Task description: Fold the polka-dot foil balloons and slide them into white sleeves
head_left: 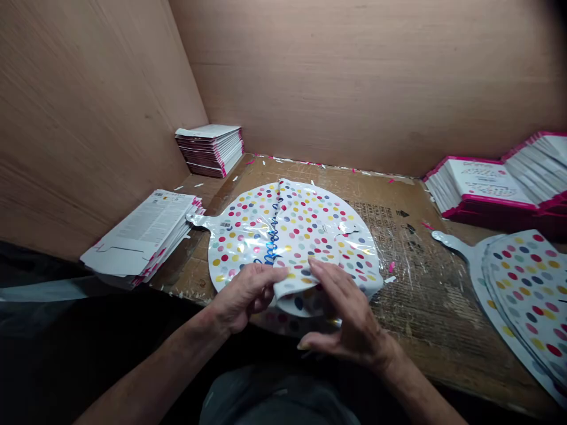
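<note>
A flat white foil balloon with coloured dots and blue lettering lies in front of me, its tail pointing left. Part of it is folded over, and the fold's near edge is lifted toward me. My left hand pinches that edge between thumb and fingers. On the right of the same flap, my right hand rests its stretched fingertips, with the thumb spread well apart below. More dotted foil hangs under the flap at the table's front edge; whether it belongs to the same balloon I cannot tell.
Printed cartons lie stacked at left, with another carton stack in the back corner. Pink-edged cartons stand at right, above a pile of dotted balloons. Wooden panels border the cardboard-covered table. Paper scraps are scattered about.
</note>
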Demonstrator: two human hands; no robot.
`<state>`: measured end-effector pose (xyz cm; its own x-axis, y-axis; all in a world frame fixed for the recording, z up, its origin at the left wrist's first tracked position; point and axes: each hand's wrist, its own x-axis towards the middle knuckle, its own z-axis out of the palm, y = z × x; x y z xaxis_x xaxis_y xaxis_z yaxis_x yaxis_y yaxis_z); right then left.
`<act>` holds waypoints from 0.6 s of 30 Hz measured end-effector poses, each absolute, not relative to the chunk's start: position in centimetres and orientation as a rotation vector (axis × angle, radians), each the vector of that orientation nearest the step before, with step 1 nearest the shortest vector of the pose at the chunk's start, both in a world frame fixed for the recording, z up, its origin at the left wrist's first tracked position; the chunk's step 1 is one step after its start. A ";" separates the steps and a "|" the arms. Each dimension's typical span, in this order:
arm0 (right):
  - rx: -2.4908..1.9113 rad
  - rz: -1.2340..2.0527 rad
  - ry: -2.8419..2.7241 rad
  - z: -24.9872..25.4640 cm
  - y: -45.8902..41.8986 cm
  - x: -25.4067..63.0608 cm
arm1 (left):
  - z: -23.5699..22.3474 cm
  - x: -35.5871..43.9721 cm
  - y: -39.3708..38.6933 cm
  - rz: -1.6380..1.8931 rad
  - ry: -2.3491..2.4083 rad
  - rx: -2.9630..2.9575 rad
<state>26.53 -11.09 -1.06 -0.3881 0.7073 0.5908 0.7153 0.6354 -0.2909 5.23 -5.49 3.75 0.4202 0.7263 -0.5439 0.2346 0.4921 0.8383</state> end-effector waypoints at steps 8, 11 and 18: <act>-1.237 -0.332 -2.116 -3.2 -12.4 28.7 | 6.0 5.3 -2.1 0.527 1.400 2.186; -1.180 -0.348 -2.321 -3.1 -12.4 29.3 | 2.2 6.4 1.4 0.666 1.031 2.654; -1.280 0.178 -2.670 1.5 -9.0 29.9 | -4.0 5.2 4.5 0.405 0.798 2.529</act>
